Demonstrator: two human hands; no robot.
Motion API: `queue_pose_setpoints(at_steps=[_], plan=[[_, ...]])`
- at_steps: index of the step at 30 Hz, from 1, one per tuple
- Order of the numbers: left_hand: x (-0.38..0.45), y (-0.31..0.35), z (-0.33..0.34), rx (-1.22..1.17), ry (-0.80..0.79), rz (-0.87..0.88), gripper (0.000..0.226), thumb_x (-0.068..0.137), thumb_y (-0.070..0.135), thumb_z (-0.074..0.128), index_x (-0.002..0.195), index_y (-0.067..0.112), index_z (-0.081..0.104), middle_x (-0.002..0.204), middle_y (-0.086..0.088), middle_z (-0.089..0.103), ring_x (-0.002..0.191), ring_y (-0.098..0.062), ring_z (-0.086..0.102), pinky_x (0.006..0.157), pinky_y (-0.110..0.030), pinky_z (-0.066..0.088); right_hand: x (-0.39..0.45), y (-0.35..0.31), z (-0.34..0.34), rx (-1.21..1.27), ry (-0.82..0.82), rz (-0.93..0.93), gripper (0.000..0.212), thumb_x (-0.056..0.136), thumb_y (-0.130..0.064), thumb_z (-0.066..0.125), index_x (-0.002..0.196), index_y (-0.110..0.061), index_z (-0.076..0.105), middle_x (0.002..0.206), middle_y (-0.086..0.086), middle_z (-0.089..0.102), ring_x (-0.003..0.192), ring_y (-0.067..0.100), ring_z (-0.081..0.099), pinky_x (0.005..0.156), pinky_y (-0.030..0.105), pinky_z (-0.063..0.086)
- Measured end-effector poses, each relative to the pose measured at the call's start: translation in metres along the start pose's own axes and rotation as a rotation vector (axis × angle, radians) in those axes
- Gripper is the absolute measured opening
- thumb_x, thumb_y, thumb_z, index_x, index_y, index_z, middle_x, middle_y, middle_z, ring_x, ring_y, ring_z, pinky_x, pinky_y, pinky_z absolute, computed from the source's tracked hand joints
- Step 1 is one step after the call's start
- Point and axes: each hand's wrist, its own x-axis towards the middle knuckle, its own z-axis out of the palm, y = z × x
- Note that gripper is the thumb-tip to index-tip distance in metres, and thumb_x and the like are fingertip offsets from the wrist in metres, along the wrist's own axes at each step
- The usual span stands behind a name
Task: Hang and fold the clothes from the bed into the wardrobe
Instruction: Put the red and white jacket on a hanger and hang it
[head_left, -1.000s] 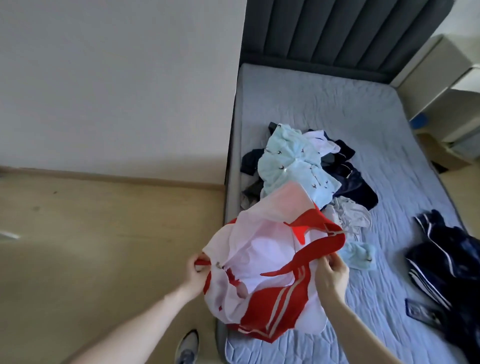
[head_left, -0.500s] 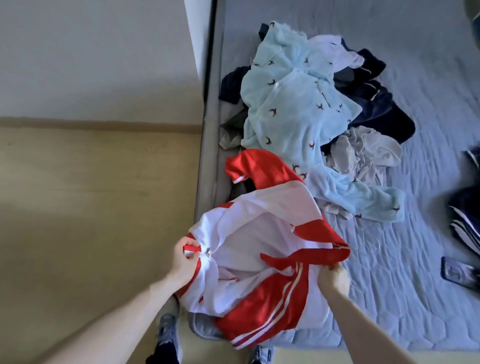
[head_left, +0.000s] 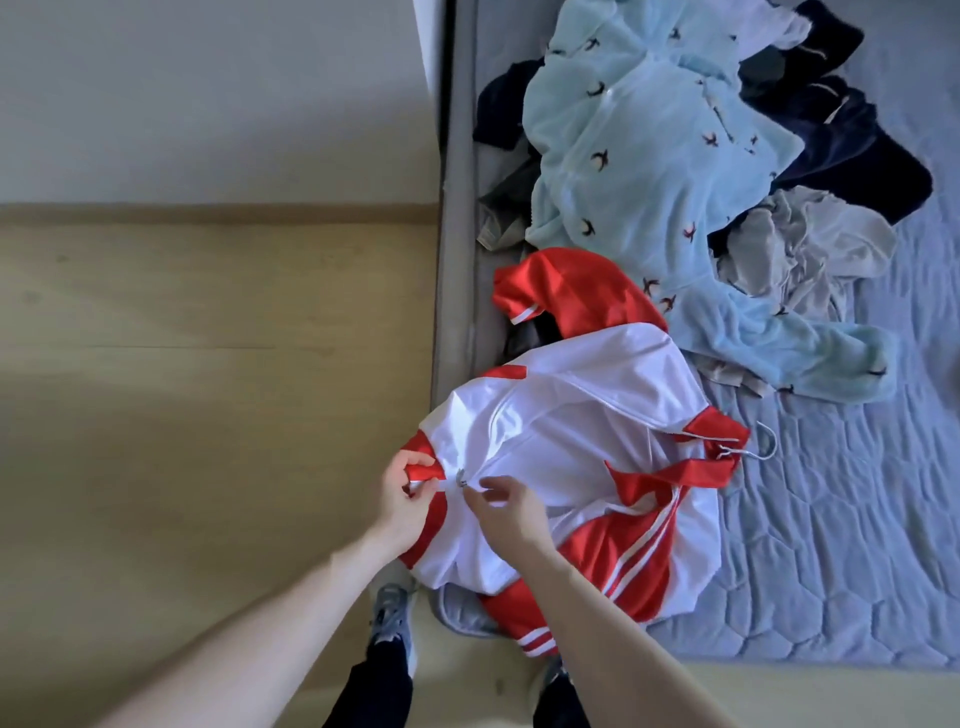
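Note:
A red and white track jacket (head_left: 582, 415) lies on the near left corner of the bed (head_left: 831, 571). A wire hanger hook (head_left: 763, 441) sticks out at its collar on the right. My left hand (head_left: 408, 501) grips the red hem beside the zipper's bottom end. My right hand (head_left: 506, 512) hovers over the white front, its thumb and forefinger slightly apart right next to the small metal zipper pull (head_left: 461, 482). Farther up the bed lies a pile of clothes (head_left: 810, 130), topped by a light blue fleece garment (head_left: 639, 140).
Dark garments (head_left: 852, 150) and a pale grey one (head_left: 800, 244) lie in the pile. The bed's grey side rail (head_left: 451, 260) borders the wooden floor (head_left: 208, 389) on the left. A white wall (head_left: 208, 93) stands behind. My feet in grey shoes (head_left: 389, 618) stand at the bed's corner.
My right hand let go of the jacket's red collar side and moved left to the zipper pull. The jacket now lies flatter on the bed. My left hand kept its grip.

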Motion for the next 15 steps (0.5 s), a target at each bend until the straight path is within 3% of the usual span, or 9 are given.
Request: queue_pose_setpoints(at_steps=[4, 9, 12, 15], plan=[[0.005, -0.014, -0.01, -0.009, -0.01, 0.009, 0.022, 0.088, -0.022, 0.059, 0.105, -0.008, 0.06, 0.097, -0.01, 0.065, 0.088, -0.014, 0.063, 0.077, -0.01, 0.046, 0.016, -0.01, 0.03, 0.001, 0.051, -0.026, 0.033, 0.091, -0.041, 0.073, 0.09, -0.008, 0.075, 0.086, 0.005, 0.076, 0.086, 0.025, 0.068, 0.069, 0.027, 0.047], [0.008, -0.017, -0.026, -0.044, -0.12, 0.004, 0.025, 0.094, -0.015, 0.054, 0.107, 0.006, 0.058, 0.1, -0.007, 0.066, 0.092, -0.019, 0.064, 0.083, -0.016, 0.048, 0.022, -0.01, 0.039, -0.015, 0.113, -0.034, 0.052, 0.083, -0.056, 0.073, 0.076, -0.004, 0.07, 0.071, 0.011, 0.069, 0.055, 0.017, 0.054, 0.058, 0.03, 0.045], [0.006, -0.012, -0.033, 0.007, -0.202, 0.103, 0.028, 0.097, -0.01, 0.054, 0.108, 0.016, 0.057, 0.099, -0.001, 0.068, 0.094, -0.013, 0.066, 0.088, -0.022, 0.049, 0.027, -0.01, 0.04, 0.096, 0.131, 0.043, 0.035, 0.086, -0.039, 0.075, 0.071, -0.007, 0.072, 0.064, 0.006, 0.072, 0.058, 0.019, 0.072, 0.071, 0.043, 0.064], [0.006, -0.008, -0.038, 0.09, -0.268, 0.18, 0.028, 0.098, -0.003, 0.054, 0.111, 0.022, 0.056, 0.096, 0.015, 0.067, 0.094, -0.004, 0.064, 0.08, -0.008, 0.044, 0.03, -0.015, 0.044, 0.118, 0.172, 0.056, 0.028, 0.086, -0.023, 0.07, 0.069, -0.001, 0.069, 0.064, 0.012, 0.071, 0.064, 0.028, 0.073, 0.071, 0.054, 0.062]])
